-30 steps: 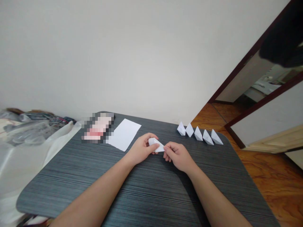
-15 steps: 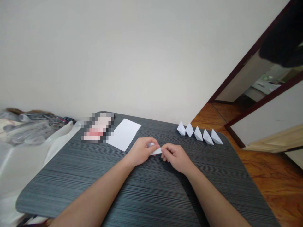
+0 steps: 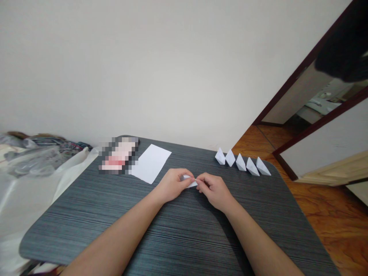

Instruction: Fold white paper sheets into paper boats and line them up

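Observation:
Between my hands, a small folded piece of white paper (image 3: pixel 191 184) is held just above the dark table. My left hand (image 3: pixel 173 184) is closed on its left part, thumb on the near side. The fingertips of my right hand (image 3: pixel 213 188) pinch its right-hand tip. Parts of the folded paper are hidden behind my fingers. Beyond my left hand lies a flat stack or sheet of white paper (image 3: pixel 152 163). Several folded white paper boats (image 3: pixel 240 163) stand in a row at the far right of the table.
The dark wood-grain table (image 3: pixel 172 237) has rounded corners and meets a pale wall (image 3: pixel 172 76). A pixelated item (image 3: pixel 119 155) lies at the back left. Plastic-covered things (image 3: pixel 43 161) are heaped left of the table. A doorway opens at the right over a wooden floor (image 3: pixel 330 214).
My left hand has shifted down very slightly, and the folded paper between my hands has tilted a little. The boats and the flat paper stay where they were.

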Tool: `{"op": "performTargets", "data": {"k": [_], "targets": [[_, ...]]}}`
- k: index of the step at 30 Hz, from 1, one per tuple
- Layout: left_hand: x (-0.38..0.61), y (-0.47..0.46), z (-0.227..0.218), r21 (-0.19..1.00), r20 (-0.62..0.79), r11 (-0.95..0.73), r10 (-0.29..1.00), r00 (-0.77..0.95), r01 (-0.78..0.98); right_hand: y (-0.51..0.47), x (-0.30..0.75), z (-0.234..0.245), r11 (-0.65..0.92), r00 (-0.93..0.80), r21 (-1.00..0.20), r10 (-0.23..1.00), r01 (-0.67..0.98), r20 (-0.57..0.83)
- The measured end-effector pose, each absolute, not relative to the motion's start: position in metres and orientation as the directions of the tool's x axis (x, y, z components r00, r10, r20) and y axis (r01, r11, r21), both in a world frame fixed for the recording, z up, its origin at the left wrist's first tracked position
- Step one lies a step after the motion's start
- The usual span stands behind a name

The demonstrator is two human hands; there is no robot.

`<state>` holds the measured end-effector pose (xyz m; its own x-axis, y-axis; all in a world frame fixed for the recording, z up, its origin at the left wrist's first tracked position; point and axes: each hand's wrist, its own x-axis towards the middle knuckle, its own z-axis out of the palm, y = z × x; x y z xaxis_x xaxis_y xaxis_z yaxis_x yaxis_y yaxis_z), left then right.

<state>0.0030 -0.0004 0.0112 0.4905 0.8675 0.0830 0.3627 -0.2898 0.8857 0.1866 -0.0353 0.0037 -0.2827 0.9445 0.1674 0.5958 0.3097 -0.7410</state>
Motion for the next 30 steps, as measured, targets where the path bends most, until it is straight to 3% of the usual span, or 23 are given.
{"op": "performTargets", "data": {"k": [5, 10, 17, 20, 30], "targets": [[0.0037, -0.0002, 0.0104, 0.936, 0.024, -0.170, 0.904, 0.426, 0.308, -0.0351, 0.1876, 0.0015, 0.307, -0.267, -0.760, 0.947, 0.573, 0.180], [0.0046, -0.0016, 0.0078, 0.975, -0.070, -0.045, 0.866, 0.494, 0.217, -0.0346, 0.1891, -0.0008, 0.299, -0.264, -0.765, 0.949, 0.570, 0.174], [0.0026, -0.0014, 0.0109, 0.876, 0.093, -0.282, 0.895, 0.436, 0.391, -0.0346, 0.1863, 0.0011, 0.295, -0.269, -0.770, 0.949, 0.567, 0.165], [0.0026, -0.0019, 0.0132, 0.853, 0.152, -0.358, 0.867, 0.474, 0.381, -0.0347, 0.1861, 0.0012, 0.279, -0.258, -0.778, 0.953, 0.562, 0.156], [0.0023, -0.0020, 0.0123, 0.849, 0.118, -0.339, 0.869, 0.480, 0.406, -0.0359, 0.1858, 0.0026, 0.274, -0.261, -0.785, 0.954, 0.555, 0.149]]}}
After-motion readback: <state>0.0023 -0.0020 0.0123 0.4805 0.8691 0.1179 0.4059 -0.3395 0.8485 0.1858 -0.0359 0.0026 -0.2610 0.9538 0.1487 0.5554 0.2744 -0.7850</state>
